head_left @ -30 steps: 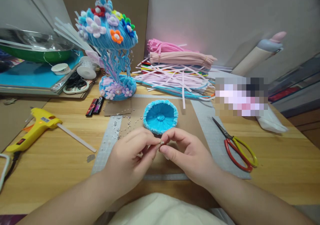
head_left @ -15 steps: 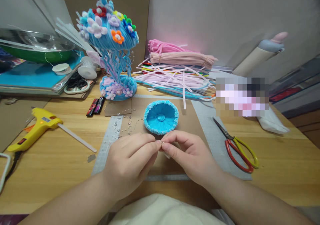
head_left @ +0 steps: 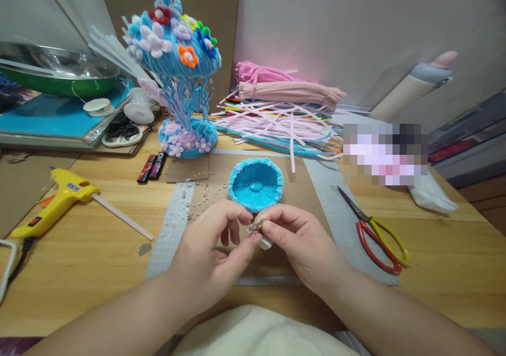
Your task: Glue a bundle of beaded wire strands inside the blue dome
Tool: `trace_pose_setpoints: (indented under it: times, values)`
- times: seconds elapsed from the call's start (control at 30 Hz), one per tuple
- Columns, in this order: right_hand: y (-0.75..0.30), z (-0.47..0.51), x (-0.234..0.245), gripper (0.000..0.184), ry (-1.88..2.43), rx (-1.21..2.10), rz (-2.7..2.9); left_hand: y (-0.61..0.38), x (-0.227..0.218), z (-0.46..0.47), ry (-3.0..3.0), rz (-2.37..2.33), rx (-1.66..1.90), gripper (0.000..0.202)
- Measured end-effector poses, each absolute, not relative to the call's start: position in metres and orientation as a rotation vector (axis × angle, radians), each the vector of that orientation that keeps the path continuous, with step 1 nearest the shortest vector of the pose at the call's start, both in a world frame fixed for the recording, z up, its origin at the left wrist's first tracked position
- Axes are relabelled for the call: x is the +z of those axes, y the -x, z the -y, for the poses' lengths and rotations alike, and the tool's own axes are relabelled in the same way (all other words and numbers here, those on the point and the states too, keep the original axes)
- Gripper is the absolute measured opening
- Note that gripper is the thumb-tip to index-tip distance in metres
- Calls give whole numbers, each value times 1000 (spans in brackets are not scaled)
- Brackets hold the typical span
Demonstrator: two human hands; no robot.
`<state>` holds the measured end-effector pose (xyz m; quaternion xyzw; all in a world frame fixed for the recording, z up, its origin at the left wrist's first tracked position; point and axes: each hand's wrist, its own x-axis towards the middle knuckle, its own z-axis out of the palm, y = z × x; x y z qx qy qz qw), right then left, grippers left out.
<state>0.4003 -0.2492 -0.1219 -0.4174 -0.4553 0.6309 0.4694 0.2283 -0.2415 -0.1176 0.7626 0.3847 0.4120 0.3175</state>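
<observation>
In the head view a small gold-coloured metallic piece (head_left: 256,226) is pinched between the thumb and forefinger of my right hand (head_left: 304,243). Its exact kind is too small to make out. A bit of something white (head_left: 265,243) shows below those fingertips, mostly hidden. My left hand (head_left: 215,248) is open around the other side of the gold piece, thumb and fingers apart, its tips close to it. Just beyond both hands lies a blue fuzzy-rimmed bowl-shaped piece (head_left: 256,186), its hollow side facing me, on a brown cardboard sheet (head_left: 304,187).
Clear beads (head_left: 205,193) are scattered left of the bowl. A yellow glue gun (head_left: 65,198) lies at left, scissors (head_left: 373,235) at right. A blue flowered jellyfish-like craft (head_left: 177,45) stands behind, beside piled pipe cleaners (head_left: 288,92). A grey cutting mat (head_left: 166,250) lies under the cardboard.
My left thumb and fingers have spread apart from their pinch, and more of the gold-coloured piece shows. My right hand stays pinched on it in nearly the same place.
</observation>
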Motion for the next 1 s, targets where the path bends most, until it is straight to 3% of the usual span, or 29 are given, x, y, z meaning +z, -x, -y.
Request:
trace_pose_setpoints:
  times: [0.23,0.47,1.0]
  values:
    - [-395,249,-126,16,944,1799,902,-231,-117,235,-1977,-922,1102,13]
    - [-396,245,-117,23,745,2169,659,-230,-119,232,-1584,-1144,1211,4]
    - [-392,247,-124,34,864,2103,771,-227,-117,231,-1494,-1088,1198,5]
